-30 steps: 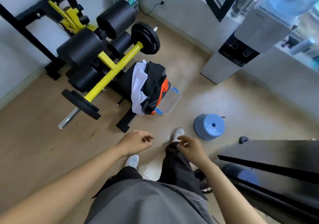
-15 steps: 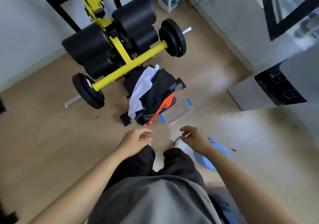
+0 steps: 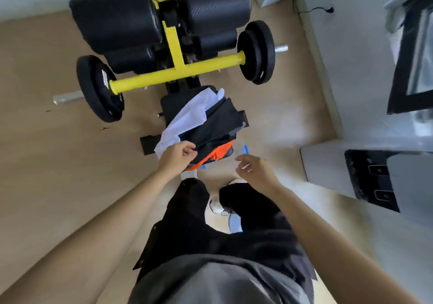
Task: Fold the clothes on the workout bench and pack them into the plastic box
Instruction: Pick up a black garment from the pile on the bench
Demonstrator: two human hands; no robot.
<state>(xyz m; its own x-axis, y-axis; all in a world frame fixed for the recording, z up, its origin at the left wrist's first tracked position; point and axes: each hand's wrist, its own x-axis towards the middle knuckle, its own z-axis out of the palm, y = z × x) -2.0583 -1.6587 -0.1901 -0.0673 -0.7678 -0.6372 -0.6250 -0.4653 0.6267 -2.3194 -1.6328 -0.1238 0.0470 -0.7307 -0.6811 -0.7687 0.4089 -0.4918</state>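
Where the clothes (image 3: 206, 123) — white, black, orange, crumpled — are heaped on the bench (image 3: 173, 103), the black edge is pinched by the left hand (image 3: 177, 157); the right hand (image 3: 256, 171) is held loosely open, empty.

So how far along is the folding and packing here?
Nothing looks folded yet: the white garment, black garment and orange garment lie heaped on the bench. In hand: the left hand is closing on the black garment's edge; the right hand hovers open. Left: all folding, all packing. The plastic box is mostly hidden.
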